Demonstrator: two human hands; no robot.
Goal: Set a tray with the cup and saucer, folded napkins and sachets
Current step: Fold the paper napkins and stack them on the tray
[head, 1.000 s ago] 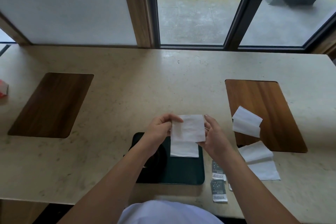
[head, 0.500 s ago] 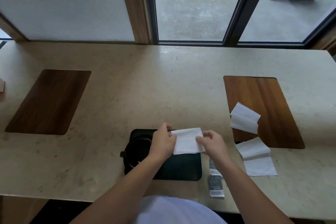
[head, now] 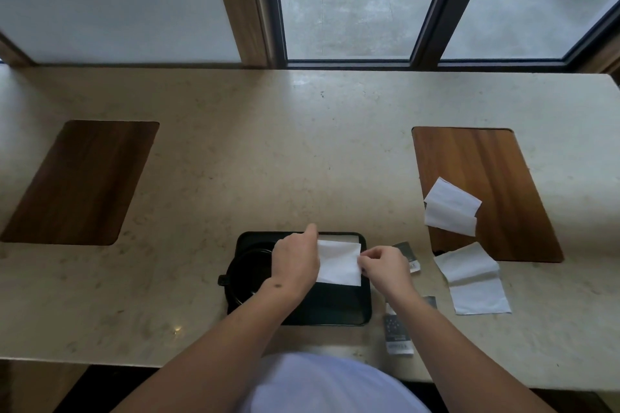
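Your left hand (head: 295, 265) and right hand (head: 385, 266) both sit just below frame centre, over the dark tray (head: 364, 308). Between them is a folded white napkin (head: 339, 261): left hand is pinched on its left edge w/ knuckles up, right hand has fingertips (head: 364, 258) closed on its right edge. Napkin lies over the tray's upper right part; can't tell if it's flat on the tray or held just above it.

Tray's left half holds a black cup (head: 248, 273) on what looks like a saucer, handle nub poking toward frame left. Your left wrist covers the cup's right side, so the saucer rim can't be made out.

Sachets: one (head: 407, 253) just right of your right hand, partly behind it, on the counter (head: 302, 161) beside the tray's right edge. Another (head: 397, 334) lies lower, right of the tray's bottom corner, beside your right forearm; a 3rd corner (head: 431, 302) peeks from behind that forearm.

Two more napkins at centre right of frame, well apart from the hands: one (head: 451, 206) folded, on the lower left of the right wooden board (head: 486, 178); other (head: 473, 280) part-unfolded on the counter below that board's edge.

Second wooden board (head: 80, 181) at frame left, bare.
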